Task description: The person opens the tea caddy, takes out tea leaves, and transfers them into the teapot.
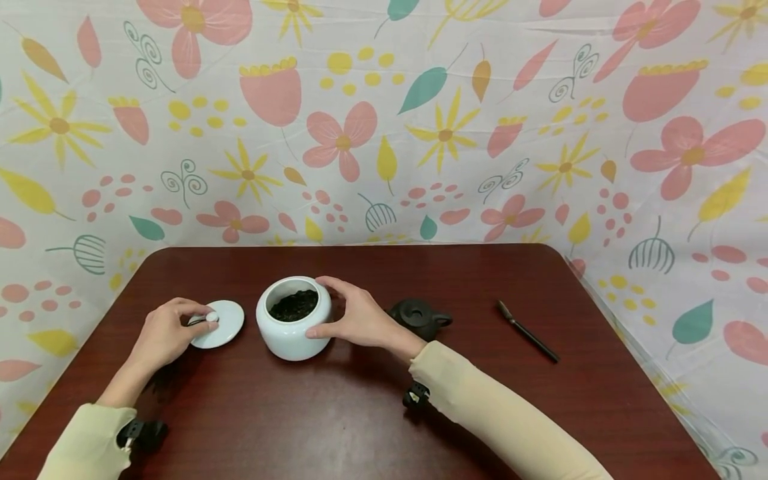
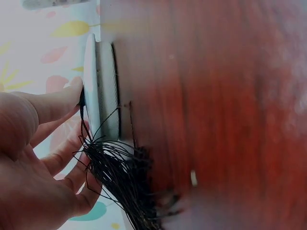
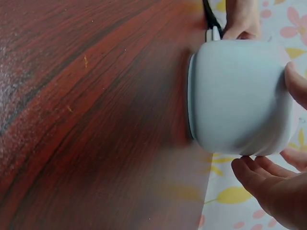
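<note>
On the left of the table, my left hand [image 1: 161,337] pinches the knob of a white round lid [image 1: 233,324]. A black tassel [image 2: 115,175] hangs from the knob in the left wrist view. The lid is level, at or just above the table; which one I cannot tell. Beside it stands a white jar [image 1: 293,341], upright, with dark tea leaves [image 1: 294,307] inside. My right hand [image 1: 363,321] holds the jar's right side, thumb at the front and fingers at the back rim. In the right wrist view the fingers [image 3: 254,177] curve against the jar wall.
A small dark teapot [image 1: 416,316] sits behind my right forearm, partly hidden by it. Farther right lies a thin black brush-like stick [image 1: 531,335]. All stand on a dark red-brown wooden table [image 1: 336,420]. A flowered cloth [image 1: 372,133] hangs behind it.
</note>
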Available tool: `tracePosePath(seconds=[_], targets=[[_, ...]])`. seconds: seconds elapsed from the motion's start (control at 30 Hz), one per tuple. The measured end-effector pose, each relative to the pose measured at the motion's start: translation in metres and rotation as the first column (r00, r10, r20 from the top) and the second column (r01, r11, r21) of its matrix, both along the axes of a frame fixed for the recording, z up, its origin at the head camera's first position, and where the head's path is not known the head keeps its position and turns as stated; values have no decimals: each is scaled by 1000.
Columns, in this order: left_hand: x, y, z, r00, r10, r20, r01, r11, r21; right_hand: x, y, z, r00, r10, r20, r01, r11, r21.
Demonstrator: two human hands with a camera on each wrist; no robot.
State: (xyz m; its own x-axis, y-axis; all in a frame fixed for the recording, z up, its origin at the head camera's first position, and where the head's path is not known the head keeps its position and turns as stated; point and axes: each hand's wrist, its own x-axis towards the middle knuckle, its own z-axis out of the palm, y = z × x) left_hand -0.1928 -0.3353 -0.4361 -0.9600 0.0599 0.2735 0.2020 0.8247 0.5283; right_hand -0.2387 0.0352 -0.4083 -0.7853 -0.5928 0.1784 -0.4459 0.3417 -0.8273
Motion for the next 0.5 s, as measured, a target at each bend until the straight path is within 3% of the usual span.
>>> tracePosePath(seconds=[0.23, 0.5], targets=[[2, 4, 6, 1000, 7, 15, -7, 1000, 25, 2, -1, 3, 1000, -4, 5, 4, 1000, 13], [7, 14, 21, 999, 24, -23, -20, 988, 152, 3, 0, 3, 1000, -9, 10, 9, 1000, 16]])
